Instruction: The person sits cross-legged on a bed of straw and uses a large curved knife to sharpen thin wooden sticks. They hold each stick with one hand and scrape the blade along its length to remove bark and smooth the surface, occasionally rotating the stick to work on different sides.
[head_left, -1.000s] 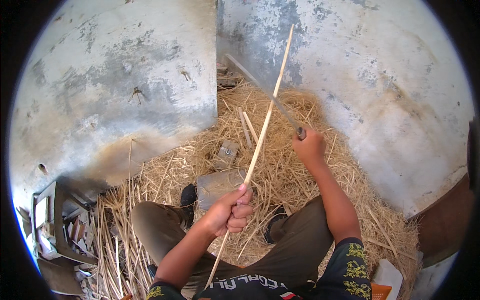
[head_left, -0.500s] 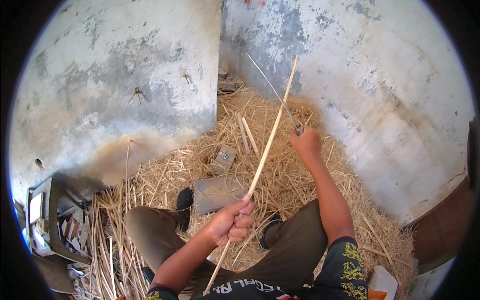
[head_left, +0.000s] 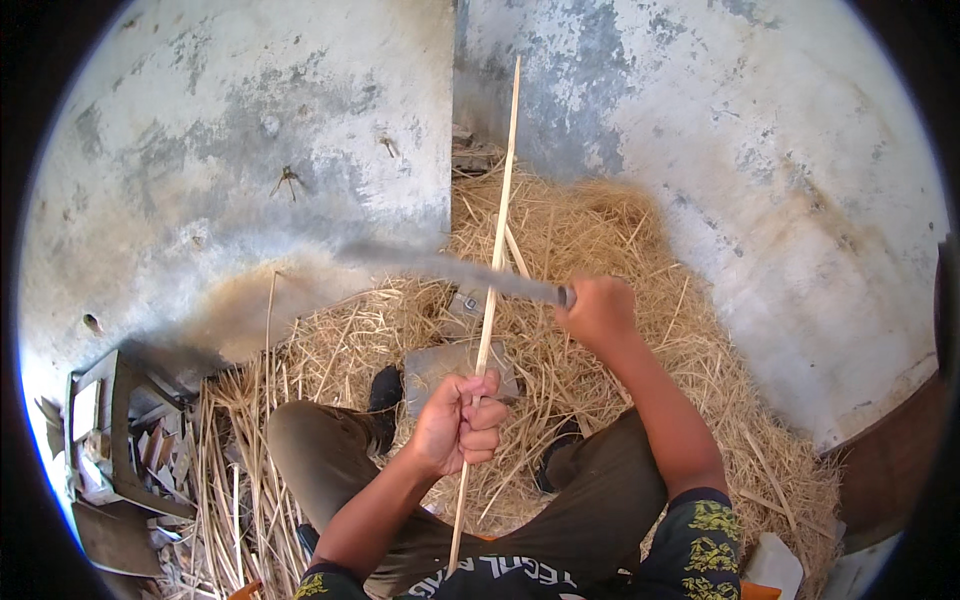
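A long, pale split strip, bamboo by its look (head_left: 502, 215), stands nearly upright before me, its far end tapering. My left hand (head_left: 462, 422) is closed round its lower part, and the tail runs down to my lap. In my right hand (head_left: 600, 310) is the dark handle of a long-bladed knife (head_left: 440, 266). The blade, smeared by motion, crosses the strip above my left hand and points left; whether it touches the strip I cannot tell.
Straw-like shavings (head_left: 600, 230) cover the floor around my legs. A grey block (head_left: 425, 378) lies between my feet. Long thin strips (head_left: 225, 480) are heaped at left, beside a wooden frame (head_left: 125, 440) with scraps. Peeling walls (head_left: 330, 130) meet in a corner ahead.
My right hand has turned the knife, so its blade swings from pointing up and away to lying across the strip. The strip has tipped left toward upright, still in my left hand.
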